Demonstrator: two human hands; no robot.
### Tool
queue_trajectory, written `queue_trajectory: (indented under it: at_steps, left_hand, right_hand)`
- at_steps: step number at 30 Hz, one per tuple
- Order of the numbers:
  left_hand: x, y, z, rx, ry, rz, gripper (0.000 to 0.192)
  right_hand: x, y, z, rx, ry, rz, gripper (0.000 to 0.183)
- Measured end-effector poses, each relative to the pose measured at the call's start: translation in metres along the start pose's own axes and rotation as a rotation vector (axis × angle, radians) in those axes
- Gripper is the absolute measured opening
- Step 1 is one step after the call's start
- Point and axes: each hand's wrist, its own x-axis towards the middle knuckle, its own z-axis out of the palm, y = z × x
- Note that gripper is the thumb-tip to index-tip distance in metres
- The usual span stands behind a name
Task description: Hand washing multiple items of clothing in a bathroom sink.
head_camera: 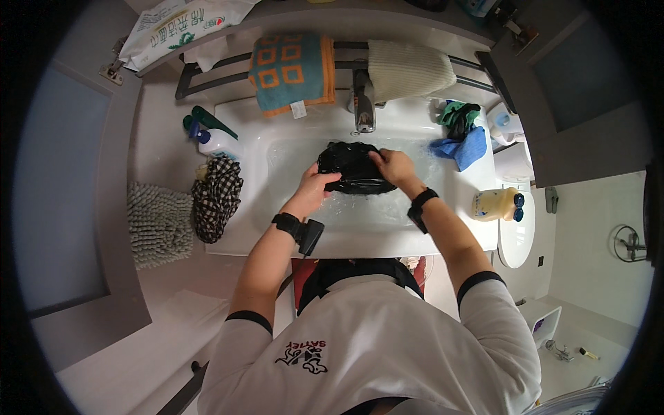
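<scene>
A wet, black, glossy item (350,168), its exact kind unclear, is held between both hands over the white washbasin (249,228). My left hand (311,189) grips its left side, with the thumb lying on top. At its upper right edge, my right hand (395,165) pinches it between thumb and fingers. Water stands in the basin below, rippled and with small bubbles. The chrome faucet (365,111) is just behind the black item, apart from both hands.
Left of the basin are a white pump bottle (218,142), a checkered cloth (218,199) and a grey chenille mat (160,223). Blue and green cloths (467,148) and a yellowish bottle (493,204) lie on the right rim. Towels (293,75) hang on a rack behind, between open cabinet doors.
</scene>
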Motion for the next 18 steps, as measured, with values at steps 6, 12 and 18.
queue_trajectory:
  at_steps: [6,12,18]
  left_hand:
    - [0.01,0.005,-0.067,1.007,0.174,0.391,0.036]
    - [0.01,-0.021,-0.046,1.634,0.44,0.272,0.065]
    - [0.032,-0.034,-0.016,1.794,-0.125,0.073,0.079]
  right_hand:
    - [0.0,0.031,-0.038,0.021,0.019,-0.069,0.033]
    - [-0.024,0.061,-0.005,-0.104,-0.321,-0.435,0.057]
    - [-0.029,0.018,0.039,-0.497,-0.701,-0.224,0.058]
